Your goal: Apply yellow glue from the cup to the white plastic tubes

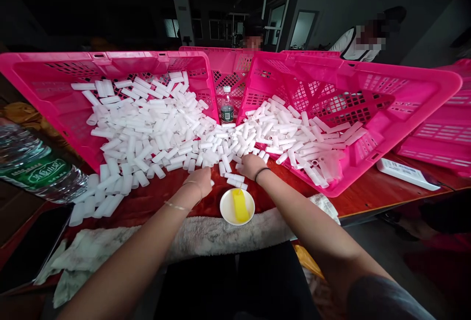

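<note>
My left hand (198, 183) is closed above the red tabletop, with the small white end of a tube showing at its fingertips. My right hand (253, 166) is also closed, at the near edge of the pile between the crates. White tubes touch or lie close to its fingers, and what it grips is hidden. Just below both hands stands a small white bowl (225, 208) with a yellow block (240, 206) in it. A few loose white tubes (236, 180) lie between the hands and the bowl. A large heap of white plastic tubes (158, 119) spills from the left crate.
Two pink crates, left (33, 77) and right (415, 89), lie tipped towards me. A small bottle (227, 106) stands between them. At left lie a big water bottle (40, 168) and a dark tablet (33, 246). A towel (221, 236) lines the front edge. Two people are beyond.
</note>
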`<action>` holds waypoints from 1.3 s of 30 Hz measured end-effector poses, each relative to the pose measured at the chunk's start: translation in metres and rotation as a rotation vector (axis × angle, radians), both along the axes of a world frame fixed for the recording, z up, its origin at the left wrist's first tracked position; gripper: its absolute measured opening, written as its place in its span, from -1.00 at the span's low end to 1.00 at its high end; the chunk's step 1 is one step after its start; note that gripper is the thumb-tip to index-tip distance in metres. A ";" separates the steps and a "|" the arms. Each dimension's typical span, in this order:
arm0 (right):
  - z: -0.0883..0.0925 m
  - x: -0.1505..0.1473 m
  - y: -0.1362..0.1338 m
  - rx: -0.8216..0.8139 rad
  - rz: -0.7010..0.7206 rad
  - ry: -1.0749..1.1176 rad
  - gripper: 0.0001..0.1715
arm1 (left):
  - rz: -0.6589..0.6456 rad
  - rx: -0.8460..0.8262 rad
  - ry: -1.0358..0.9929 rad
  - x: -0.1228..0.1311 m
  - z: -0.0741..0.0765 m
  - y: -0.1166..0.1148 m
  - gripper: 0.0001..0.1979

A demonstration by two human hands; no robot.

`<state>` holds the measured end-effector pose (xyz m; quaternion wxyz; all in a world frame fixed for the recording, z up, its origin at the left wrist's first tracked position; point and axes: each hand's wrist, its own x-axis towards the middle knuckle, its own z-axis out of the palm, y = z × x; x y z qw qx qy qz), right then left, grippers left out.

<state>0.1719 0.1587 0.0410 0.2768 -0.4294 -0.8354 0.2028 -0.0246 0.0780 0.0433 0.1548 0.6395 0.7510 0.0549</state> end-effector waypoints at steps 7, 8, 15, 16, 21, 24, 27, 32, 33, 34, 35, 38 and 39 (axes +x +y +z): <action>-0.002 0.076 -0.063 -0.243 0.341 0.244 -0.93 | -0.034 0.162 -0.219 -0.008 -0.001 -0.075 -0.84; -0.007 0.076 -0.070 -0.245 0.394 0.282 -0.88 | -0.032 0.209 -0.283 -0.002 -0.003 -0.080 -0.85; -0.039 0.055 -0.076 0.194 0.451 0.209 -0.75 | -0.090 0.291 -0.492 0.040 -0.022 -0.092 -0.55; -0.039 0.055 -0.075 0.199 0.466 0.204 -0.75 | -0.114 0.282 -0.490 0.042 -0.025 -0.092 -0.40; -0.036 0.060 -0.079 -0.062 0.421 0.254 -0.75 | -0.140 0.328 -0.486 0.047 -0.038 -0.092 -0.13; -0.036 0.062 -0.084 -0.127 0.335 0.218 -0.79 | -0.142 0.331 -0.482 0.049 -0.038 -0.091 -0.18; -0.038 0.065 -0.090 -0.036 0.415 0.219 -0.85 | -0.144 0.314 -0.472 0.050 -0.035 -0.092 -0.21; -0.037 0.066 -0.100 -0.234 0.324 0.326 -0.74 | -0.139 0.315 -0.481 0.048 -0.034 -0.092 -0.20; -0.037 0.065 -0.102 -0.234 0.296 0.315 -0.75 | -0.138 0.319 -0.485 0.048 -0.034 -0.092 -0.21; -0.036 0.065 -0.104 -0.198 0.291 0.294 -0.78 | -0.137 0.321 -0.489 0.048 -0.035 -0.092 -0.23; -0.035 0.066 -0.105 -0.135 0.310 0.268 -0.81 | -0.136 0.321 -0.490 0.048 -0.035 -0.092 -0.25; -0.035 0.067 -0.109 -0.001 0.409 0.250 -0.85 | -0.134 0.313 -0.484 0.048 -0.034 -0.092 -0.28; -0.035 0.067 -0.110 -0.022 0.418 0.268 -0.84 | -0.132 0.313 -0.485 0.048 -0.034 -0.092 -0.28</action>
